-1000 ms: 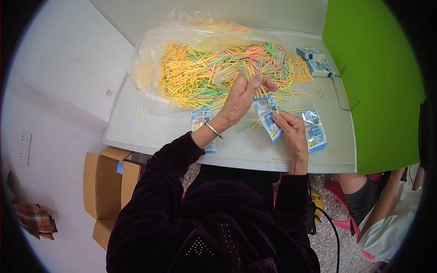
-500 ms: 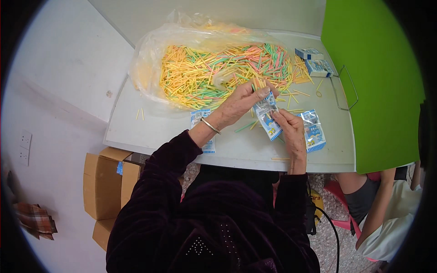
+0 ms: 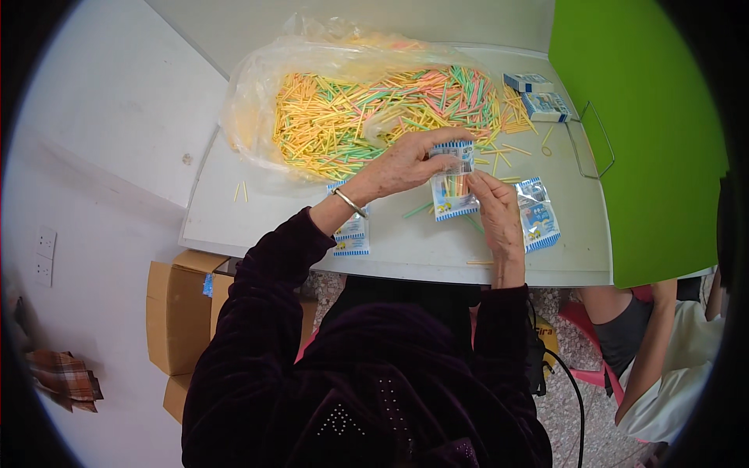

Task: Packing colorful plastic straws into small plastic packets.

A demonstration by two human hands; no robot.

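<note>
Between my two hands is a small blue-and-white packet [image 3: 455, 204], with pastel sticks showing through its clear middle. My left hand [image 3: 406, 165] pinches it near the top, thumb across the front. At its right edge my right hand [image 3: 499, 212] grips it with thumb and fingertips. Behind them a large clear plastic bag [image 3: 248, 109] lies spread open, holding a heap of thin yellow, green and pink sticks [image 3: 328, 117]. Flat packets [image 3: 353, 245] lie partly under my left wrist. More packets [image 3: 540, 214] are stacked right of my right hand.
Small blue-and-white boxes [image 3: 544, 107] stand at the back right, near a bent wire stand [image 3: 597, 140] by the green panel [image 3: 640, 156]. Loose sticks are scattered on the white table [image 3: 265, 226]. An open cardboard box [image 3: 175, 312] is below left. Another person's arm [image 3: 651, 351] shows at right.
The sticks that poked out of the packet's top are now down inside it. My left hand has shifted to its upper end, and the packet is held more upright.
</note>
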